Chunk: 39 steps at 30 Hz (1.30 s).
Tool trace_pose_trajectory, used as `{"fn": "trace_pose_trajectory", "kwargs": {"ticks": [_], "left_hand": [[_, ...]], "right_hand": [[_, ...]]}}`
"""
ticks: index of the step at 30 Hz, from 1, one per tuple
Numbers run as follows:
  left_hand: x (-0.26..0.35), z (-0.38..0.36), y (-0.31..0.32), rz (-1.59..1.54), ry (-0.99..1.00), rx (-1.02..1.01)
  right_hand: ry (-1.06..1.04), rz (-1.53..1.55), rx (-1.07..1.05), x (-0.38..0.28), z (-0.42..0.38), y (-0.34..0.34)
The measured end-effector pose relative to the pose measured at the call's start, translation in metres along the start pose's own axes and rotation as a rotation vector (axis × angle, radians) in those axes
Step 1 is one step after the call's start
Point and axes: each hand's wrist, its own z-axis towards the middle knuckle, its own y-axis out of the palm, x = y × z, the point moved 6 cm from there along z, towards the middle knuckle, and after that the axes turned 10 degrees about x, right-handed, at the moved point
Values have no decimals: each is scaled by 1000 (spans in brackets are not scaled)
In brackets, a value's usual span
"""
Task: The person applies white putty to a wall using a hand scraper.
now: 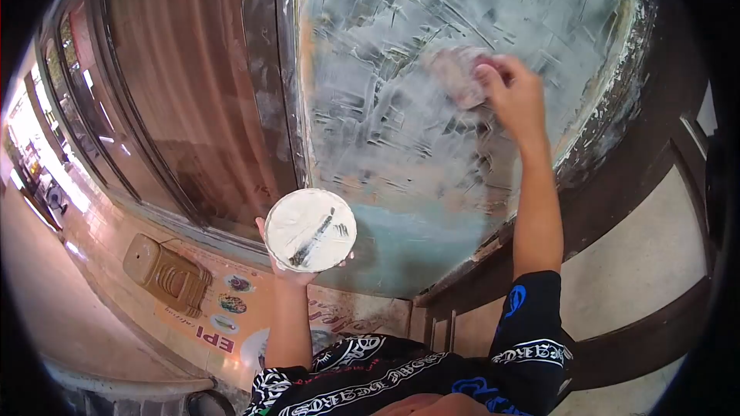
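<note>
My right hand [515, 92] is closed on a crumpled pinkish-white cloth [456, 77], which it holds against the upper part of a glass pane [432, 231]. Whitish streaks and smears cover most of the pane, with dark gaps between them. A bluish-green band near its bottom carries fewer smears. Down at the pane's lower left, my left hand [287, 277] supports a round tub of white paste [310, 229] from below and the side. A dark streak crosses the paste. Most of the left fingers are hidden under the tub.
Left of the pane is a dark frame with a reddish-brown curtained panel [185, 69]. A brown plastic stool [166, 273] stands on the floor, by a printed banner [223, 316]. Dark wood framing with pale panels [640, 254] runs along the right.
</note>
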Motion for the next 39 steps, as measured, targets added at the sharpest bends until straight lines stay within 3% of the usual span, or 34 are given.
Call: {"fn": "trace_pose_trajectory", "kwargs": {"ticks": [1,4,5,8,10,13,17,18,22,24,27,31,33,37,39], "left_hand": [[1,-1,-1,-43,22,84],[3,-1,-9,-65,44,105],[2,1,-7,30,1,-30],[-1,5,-11,-8,-84,-148],[-3,6,-15,-37,-70,-71],[-5,8,-16,-29,-124,-26],[-1,6,-14,-30,-82,-14],[-2,5,-16,-35,-83,-16],[-7,3,-11,-14,-69,-50],[-13,3,-8,-31,-25,125],[-17,1,-6,-7,-26,56],[-18,1,-7,7,-30,19],[-21,1,-6,0,-28,57],[-28,2,-9,-12,-29,114],[-34,2,-8,-33,-46,134]], "right_hand": [[111,40,58,4,6,-14],[73,124,52,4,-16,-18],[20,223,-9,-6,-33,-5],[-178,-14,-188,-5,-84,48],[-274,-99,-216,-7,-90,57],[-259,-186,-51,-8,-42,35],[58,100,178,12,6,-33],[55,97,175,9,-1,-35],[-5,82,-164,3,-73,11],[-286,-72,-252,3,-123,49],[-296,-187,-339,22,-138,68],[-171,-172,57,26,-53,-11],[24,18,111,30,-35,-43],[21,53,-46,31,-80,-26],[-239,27,-148,22,-119,13]]}}
